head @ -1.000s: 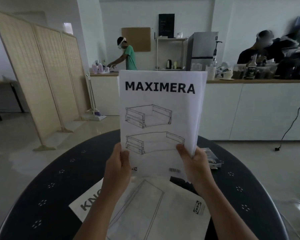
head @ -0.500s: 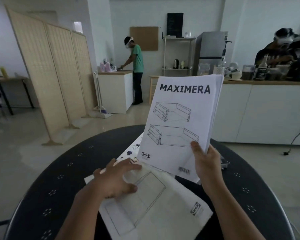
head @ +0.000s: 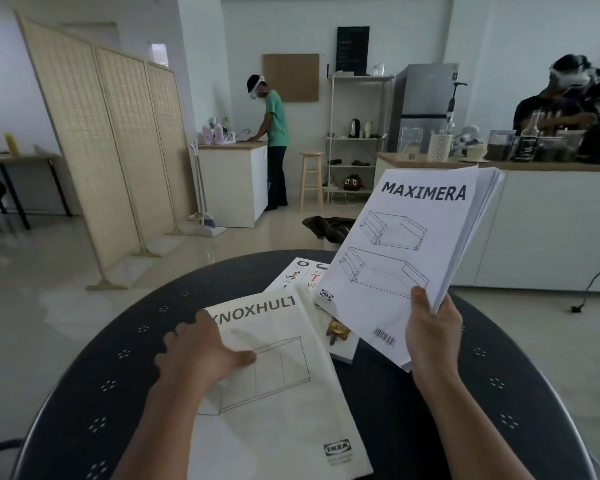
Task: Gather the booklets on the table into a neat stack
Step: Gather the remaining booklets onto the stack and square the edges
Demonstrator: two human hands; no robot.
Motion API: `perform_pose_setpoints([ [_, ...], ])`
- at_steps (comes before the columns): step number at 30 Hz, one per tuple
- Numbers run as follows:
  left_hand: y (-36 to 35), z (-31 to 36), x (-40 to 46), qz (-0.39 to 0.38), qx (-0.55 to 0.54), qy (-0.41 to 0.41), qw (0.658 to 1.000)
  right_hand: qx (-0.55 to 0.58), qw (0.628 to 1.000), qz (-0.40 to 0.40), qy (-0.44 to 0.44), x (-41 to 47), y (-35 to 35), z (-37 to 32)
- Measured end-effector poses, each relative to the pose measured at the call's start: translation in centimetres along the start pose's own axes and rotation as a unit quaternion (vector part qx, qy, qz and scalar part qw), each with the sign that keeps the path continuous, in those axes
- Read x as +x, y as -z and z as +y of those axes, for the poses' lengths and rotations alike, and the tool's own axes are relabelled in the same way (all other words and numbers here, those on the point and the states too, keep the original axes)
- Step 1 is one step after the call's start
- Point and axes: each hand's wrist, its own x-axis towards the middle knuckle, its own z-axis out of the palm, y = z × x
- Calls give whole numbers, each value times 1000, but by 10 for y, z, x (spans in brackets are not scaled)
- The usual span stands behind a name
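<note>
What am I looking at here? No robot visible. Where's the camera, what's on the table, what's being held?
There is no robot: a person wears a wide-angle camera on the head, looking forward and down at their own hands. The right hand holds the MAXIMERA booklet raised and tilted above the round dark table. The left hand lies flat on the KNOXHULT booklet on the table. Another printed booklet lies partly hidden behind them. Other people work in the background.

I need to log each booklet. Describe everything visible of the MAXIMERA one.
The MAXIMERA booklet is a thick white paper sheaf, its cover printed with a bold black title, two line drawings of drawers, an IKEA logo and a barcode. The right hand holds it by its lower edge, tilted, raised above the dark round table. Its page edges fan slightly at upper right.
</note>
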Motion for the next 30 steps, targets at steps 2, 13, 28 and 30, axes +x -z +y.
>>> perform_pose_setpoints([
  [2, 1, 0, 6, -12, -47, 25, 998, 0, 1000, -1, -5, 0, -1, -1],
  [13, 19, -4, 0, -50, -470, -171, 864, 22, 999, -21, -21, -2, -1, 0],
  [28, -12, 16, 19, 3, -640, -40, 767, -100, 913, -386, -88, -15, -6, -15],
  [30, -11, 19, 14, 44, -617, -52, 784, -42, 901, -410, -139, -16, -5, -15],
])
